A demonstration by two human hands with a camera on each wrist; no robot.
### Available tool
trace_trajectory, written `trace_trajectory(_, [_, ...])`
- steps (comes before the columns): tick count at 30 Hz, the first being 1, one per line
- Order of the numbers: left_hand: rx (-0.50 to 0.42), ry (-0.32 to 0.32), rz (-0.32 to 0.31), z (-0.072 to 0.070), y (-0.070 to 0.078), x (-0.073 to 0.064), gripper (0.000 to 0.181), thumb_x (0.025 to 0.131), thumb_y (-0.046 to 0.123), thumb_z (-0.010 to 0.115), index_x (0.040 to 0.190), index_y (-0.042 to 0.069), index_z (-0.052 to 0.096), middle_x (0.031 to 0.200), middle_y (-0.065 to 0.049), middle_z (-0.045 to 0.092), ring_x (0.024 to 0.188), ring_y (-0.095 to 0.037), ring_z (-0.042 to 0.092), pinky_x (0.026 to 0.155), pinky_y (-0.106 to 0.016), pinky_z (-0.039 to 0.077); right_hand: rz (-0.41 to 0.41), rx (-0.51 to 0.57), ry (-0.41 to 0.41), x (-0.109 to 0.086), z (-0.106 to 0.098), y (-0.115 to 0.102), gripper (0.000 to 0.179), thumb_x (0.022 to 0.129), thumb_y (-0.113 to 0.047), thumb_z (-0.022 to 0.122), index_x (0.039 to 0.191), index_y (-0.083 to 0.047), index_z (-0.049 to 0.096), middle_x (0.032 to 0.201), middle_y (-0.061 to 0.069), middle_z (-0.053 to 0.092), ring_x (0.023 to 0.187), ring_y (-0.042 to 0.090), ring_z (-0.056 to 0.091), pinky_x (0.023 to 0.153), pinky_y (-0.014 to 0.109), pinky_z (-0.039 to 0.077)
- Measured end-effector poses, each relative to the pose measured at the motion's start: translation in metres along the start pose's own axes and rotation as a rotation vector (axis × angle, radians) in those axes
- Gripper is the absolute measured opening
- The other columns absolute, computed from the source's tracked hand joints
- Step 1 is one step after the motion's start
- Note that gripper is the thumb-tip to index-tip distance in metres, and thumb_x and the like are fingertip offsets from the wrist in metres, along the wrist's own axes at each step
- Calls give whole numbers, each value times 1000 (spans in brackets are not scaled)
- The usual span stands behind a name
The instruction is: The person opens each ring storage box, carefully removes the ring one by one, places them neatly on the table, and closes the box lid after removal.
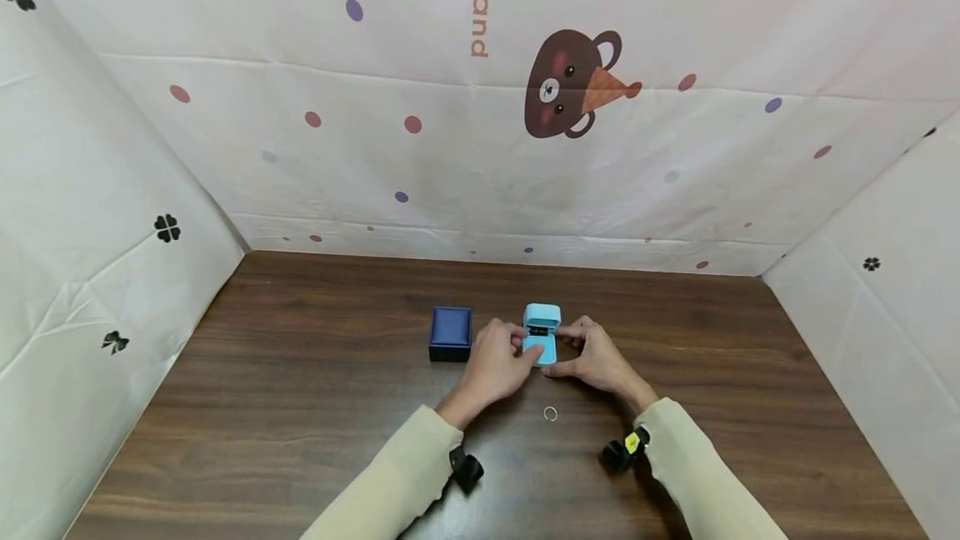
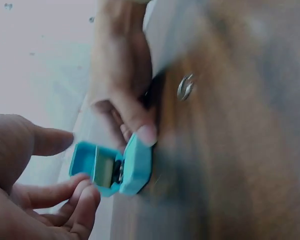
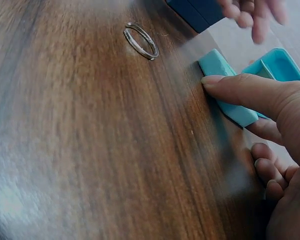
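Note:
A light-blue ring box (image 1: pixel 540 348) stands on the table with its lid raised. My right hand (image 1: pixel 600 361) holds its base, the thumb (image 3: pixel 235 90) along the near side and other fingers on the far side. Close to the raised lid (image 2: pixel 82 160) is my left hand (image 1: pixel 495 361), thumb and fingers spread apart with nothing gripped; whether a fingertip touches the lid I cannot tell. A dark slot shows inside the box. Nearer to me, a thin silver-coloured ring (image 3: pixel 141 41) lies on the wood between my forearms.
Left of the light-blue box sits a closed navy-blue box (image 1: pixel 450 332). Both are on a dark wooden table (image 1: pixel 337 407). White printed sheets (image 1: pixel 337 148) hang behind it and on both sides. A black camera (image 1: pixel 467 470) is strapped to my left wrist.

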State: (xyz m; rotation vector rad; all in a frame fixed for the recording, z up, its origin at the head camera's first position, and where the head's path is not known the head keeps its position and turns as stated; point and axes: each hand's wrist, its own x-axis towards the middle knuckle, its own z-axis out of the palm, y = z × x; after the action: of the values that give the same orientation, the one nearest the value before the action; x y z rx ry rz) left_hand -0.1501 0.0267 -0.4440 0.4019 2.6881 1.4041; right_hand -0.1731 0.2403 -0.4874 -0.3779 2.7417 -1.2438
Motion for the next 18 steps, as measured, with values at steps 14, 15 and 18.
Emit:
trace_trajectory(14, [-419, -163, -474, -2, -6, 50, 70, 95, 52, 67, 133, -6, 56, 136, -19, 53, 129, -34, 48, 106, -50, 39, 0, 11, -18, -1, 0, 1, 60, 74, -23, 93, 125, -1, 71, 103, 9, 56, 92, 22, 48, 79, 35, 42])
trace_trajectory(15, [-431, -181, -501, -2, -7, 52, 71, 95, 52, 68, 133, -6, 55, 136, -19, 52, 130, -35, 47, 107, -51, 38, -4, 16, -18, -1, 0, 1, 59, 74, -23, 93, 125, -1, 71, 103, 9, 56, 92, 23, 48, 79, 35, 42])
trace_trajectory(18, [-441, -213, -533, -1, -8, 56, 71, 93, 51, 70, 134, -5, 53, 135, -19, 52, 130, -36, 46, 109, -51, 35, -1, 18, -14, -1, -1, 1, 59, 73, -24, 94, 124, -3, 72, 102, 8, 56, 91, 23, 47, 78, 34, 41])
